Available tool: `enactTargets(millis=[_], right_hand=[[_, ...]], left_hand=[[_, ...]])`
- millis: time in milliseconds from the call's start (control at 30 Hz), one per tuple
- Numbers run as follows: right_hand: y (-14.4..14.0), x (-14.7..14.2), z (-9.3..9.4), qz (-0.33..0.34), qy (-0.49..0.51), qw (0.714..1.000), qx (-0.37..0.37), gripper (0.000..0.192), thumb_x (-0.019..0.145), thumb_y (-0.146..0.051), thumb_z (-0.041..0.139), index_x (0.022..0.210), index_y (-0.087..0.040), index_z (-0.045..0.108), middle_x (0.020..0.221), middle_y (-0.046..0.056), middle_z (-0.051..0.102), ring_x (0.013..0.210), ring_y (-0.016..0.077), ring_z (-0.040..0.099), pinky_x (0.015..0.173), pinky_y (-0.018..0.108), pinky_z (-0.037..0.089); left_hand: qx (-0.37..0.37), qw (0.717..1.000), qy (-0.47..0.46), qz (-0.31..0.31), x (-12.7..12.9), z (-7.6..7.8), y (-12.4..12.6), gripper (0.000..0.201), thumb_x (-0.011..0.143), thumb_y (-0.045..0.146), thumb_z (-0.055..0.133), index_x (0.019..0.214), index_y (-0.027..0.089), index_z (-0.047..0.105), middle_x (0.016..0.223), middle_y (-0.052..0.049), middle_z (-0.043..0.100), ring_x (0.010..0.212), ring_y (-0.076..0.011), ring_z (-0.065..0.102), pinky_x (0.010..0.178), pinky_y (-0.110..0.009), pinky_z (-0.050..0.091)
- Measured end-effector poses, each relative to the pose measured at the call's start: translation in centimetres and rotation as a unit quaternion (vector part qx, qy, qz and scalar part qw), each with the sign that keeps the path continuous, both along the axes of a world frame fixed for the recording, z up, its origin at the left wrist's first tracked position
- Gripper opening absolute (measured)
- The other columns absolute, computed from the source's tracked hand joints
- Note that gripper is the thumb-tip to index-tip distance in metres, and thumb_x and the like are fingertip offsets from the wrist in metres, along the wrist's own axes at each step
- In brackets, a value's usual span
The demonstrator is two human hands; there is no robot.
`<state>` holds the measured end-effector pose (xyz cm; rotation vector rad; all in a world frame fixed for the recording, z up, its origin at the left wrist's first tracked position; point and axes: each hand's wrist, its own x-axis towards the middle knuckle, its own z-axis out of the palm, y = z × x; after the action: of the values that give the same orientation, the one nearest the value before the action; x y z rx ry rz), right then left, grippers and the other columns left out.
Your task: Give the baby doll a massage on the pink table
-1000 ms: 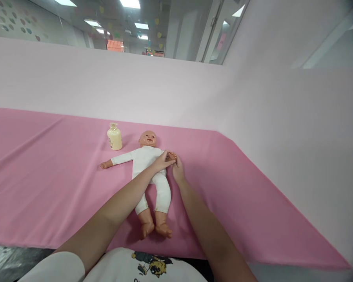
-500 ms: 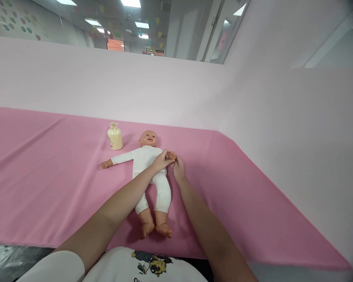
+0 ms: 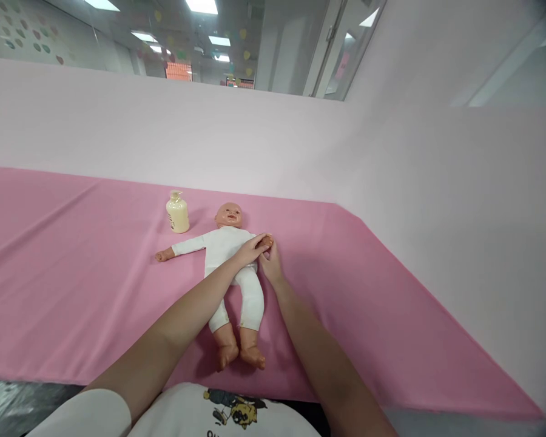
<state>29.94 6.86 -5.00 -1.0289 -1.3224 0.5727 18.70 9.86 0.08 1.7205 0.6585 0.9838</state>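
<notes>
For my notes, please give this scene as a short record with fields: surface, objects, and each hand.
surface: pink cloth
doll: baby doll in white suit, on its back, head away from the person
bottle: cream bottle, upright, beside the doll's head
left hand: left hand on the doll's arm
right hand: right hand at the doll's hand

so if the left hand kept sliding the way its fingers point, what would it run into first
The left hand points up and right across the doll, and already meets the doll's hand. Beyond that lies only bare pink cloth up to the pale wall, though depth is hard to judge.
</notes>
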Motion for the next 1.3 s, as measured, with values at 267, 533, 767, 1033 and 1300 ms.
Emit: enactTargets(millis=[267, 533, 767, 1033, 1300], right_hand=[[-0.9, -0.2, 1.4, 0.002, 0.037, 0.999, -0.031, 0.041, 0.090, -0.044, 0.051, 0.122, -0.019, 0.054, 0.118, 0.010, 0.065, 0.110, 0.0212, 0.063, 0.098, 0.041, 0.050], [-0.8, 0.0, 1.5, -0.039, 0.050, 0.998, -0.030, 0.036, 0.093, -0.043, 0.041, 0.110, -0.018, 0.060, 0.109, 0.010, 0.069, 0.101, 0.0205, 0.066, 0.094, 0.041, 0.052], [-1.0, -0.3, 1.6, 0.028, 0.024, 0.999, -0.013, 0.041, 0.095, -0.049, 0.041, 0.121, -0.019, 0.053, 0.119, 0.011, 0.065, 0.108, 0.0213, 0.064, 0.099, 0.042, 0.050], [-1.1, -0.9, 1.7, 0.016, 0.000, 1.000, 0.006, 0.045, 0.099, -0.046, 0.036, 0.133, -0.018, 0.042, 0.131, 0.014, 0.054, 0.118, 0.0204, 0.056, 0.107, 0.041, 0.044], [-1.0, -1.2, 1.1, -0.041, 0.004, 0.999, 0.017, 0.041, 0.097, -0.051, 0.038, 0.125, -0.021, 0.037, 0.127, 0.013, 0.052, 0.114, 0.0193, 0.055, 0.104, 0.041, 0.045]], left_hand=[[0.016, 1.000, -0.012, -0.005, -0.1, 0.0, -0.2, 0.047, 0.084, 0.043, 0.063, 0.122, 0.016, 0.059, 0.121, -0.011, 0.064, 0.113, -0.0221, 0.058, 0.105, -0.037, 0.041], [0.005, 1.000, -0.013, -0.008, -0.1, 0.5, -0.6, 0.040, 0.087, 0.048, 0.056, 0.112, 0.016, 0.061, 0.111, -0.008, 0.065, 0.104, -0.0189, 0.059, 0.098, -0.034, 0.044], [-0.011, 1.000, -0.002, 0.013, -0.3, 1.0, -0.9, 0.041, 0.080, 0.054, 0.062, 0.095, 0.016, 0.058, 0.087, -0.001, 0.063, 0.083, -0.0136, 0.058, 0.079, -0.027, 0.045], [0.013, 1.000, -0.026, 0.010, -0.2, 0.7, -0.6, 0.037, 0.083, 0.051, 0.059, 0.095, 0.016, 0.062, 0.084, -0.001, 0.063, 0.081, -0.0128, 0.057, 0.076, -0.025, 0.045], [0.006, 1.000, -0.027, 0.008, -0.2, 0.8, -0.4, 0.041, 0.085, 0.051, 0.056, 0.100, 0.014, 0.066, 0.092, -0.005, 0.068, 0.085, -0.0158, 0.060, 0.083, -0.029, 0.046]])
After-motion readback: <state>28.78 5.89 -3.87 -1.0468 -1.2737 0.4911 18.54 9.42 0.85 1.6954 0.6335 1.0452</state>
